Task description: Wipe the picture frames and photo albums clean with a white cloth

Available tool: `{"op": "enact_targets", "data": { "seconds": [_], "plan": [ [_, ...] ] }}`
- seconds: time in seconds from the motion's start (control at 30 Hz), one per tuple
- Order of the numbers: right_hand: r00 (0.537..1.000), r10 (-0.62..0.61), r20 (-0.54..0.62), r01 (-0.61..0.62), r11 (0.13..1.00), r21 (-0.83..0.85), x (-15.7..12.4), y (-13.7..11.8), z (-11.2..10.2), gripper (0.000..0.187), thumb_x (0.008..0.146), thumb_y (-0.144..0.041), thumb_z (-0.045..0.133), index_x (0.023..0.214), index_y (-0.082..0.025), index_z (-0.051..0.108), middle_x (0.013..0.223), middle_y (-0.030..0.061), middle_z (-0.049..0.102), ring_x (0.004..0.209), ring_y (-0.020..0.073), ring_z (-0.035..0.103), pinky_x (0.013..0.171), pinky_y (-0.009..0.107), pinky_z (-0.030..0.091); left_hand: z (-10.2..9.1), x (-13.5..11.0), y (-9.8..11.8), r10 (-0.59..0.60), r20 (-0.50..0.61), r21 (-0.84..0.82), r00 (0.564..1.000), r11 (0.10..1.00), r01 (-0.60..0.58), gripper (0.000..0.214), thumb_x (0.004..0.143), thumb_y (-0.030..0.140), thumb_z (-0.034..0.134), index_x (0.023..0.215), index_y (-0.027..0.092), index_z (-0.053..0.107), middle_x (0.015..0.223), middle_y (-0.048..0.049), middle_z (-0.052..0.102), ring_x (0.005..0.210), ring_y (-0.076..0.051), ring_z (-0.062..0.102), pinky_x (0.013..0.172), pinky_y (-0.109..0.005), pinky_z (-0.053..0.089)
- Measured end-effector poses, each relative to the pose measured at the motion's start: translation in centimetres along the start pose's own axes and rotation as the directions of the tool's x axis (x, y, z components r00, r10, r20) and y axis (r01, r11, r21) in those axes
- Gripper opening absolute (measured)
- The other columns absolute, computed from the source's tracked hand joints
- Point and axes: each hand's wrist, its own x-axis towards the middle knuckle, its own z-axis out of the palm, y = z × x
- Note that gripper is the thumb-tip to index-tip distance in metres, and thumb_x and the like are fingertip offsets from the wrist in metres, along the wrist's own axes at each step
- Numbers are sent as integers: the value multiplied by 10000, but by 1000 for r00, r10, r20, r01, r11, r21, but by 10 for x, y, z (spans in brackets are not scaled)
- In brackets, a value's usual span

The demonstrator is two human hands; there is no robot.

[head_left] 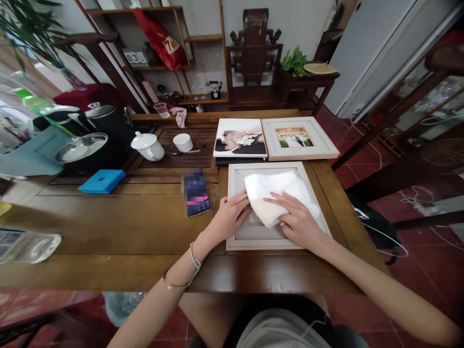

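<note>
Left hand (229, 217) open on pale rectangular frame (253, 244); right hand (297, 221) flat on fluffy cloth (277, 191).

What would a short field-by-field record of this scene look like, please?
left hand: on the frame's left edge, fingers touching the cloth
right hand: flat on the cloth
cloth: white, lying on the frame
frame: pale, flat on the table
phone: left of the frame
behind: photo, second frame, teapot, cup
</note>
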Motion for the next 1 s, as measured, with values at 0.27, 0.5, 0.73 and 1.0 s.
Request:
{"op": "enact_targets", "data": {
  "seconds": [0.27,0.5,0.73,1.0],
  "plan": [
    [984,67,-165,-109,958,-266,28,59,-45,295,726,18,534,589,-210,662,1314,49,644,1311,336,498,1098,584,395,3,-2,-3,-23,5,1,1000,1000,23,318,985,193,443,1279,211,565,1472,-129,496,1413,-270,405,1010,-492,417],
    [972,120,201,-51,947,-318,29,59,-15,315,667,60,518,740,-163,728,1308,121,638,1285,380,510,1075,621,385,3,-2,-3,-20,-3,-4,1000,1000,20,321,983,194,441,1275,220,570,1466,-128,503,1403,-278,419,1011,-496,422],
    [930,68,361,18,973,-228,-9,-34,-39,317,620,-7,553,795,-211,720,1212,114,685,1135,354,615,906,484,533,5,-2,-3,-26,-20,-6,999,1000,26,334,983,193,441,1299,219,545,1460,-117,513,1405,-259,418,1024,-480,414],
    [933,288,215,-237,943,-233,7,-24,-46,279,744,-106,526,920,-228,705,912,103,730,893,303,676,752,422,548,2,-3,-3,-11,4,-15,1000,1000,11,356,986,198,427,1330,218,514,1472,-122,498,1412,-260,407,1041,-486,401]
  ]
}}
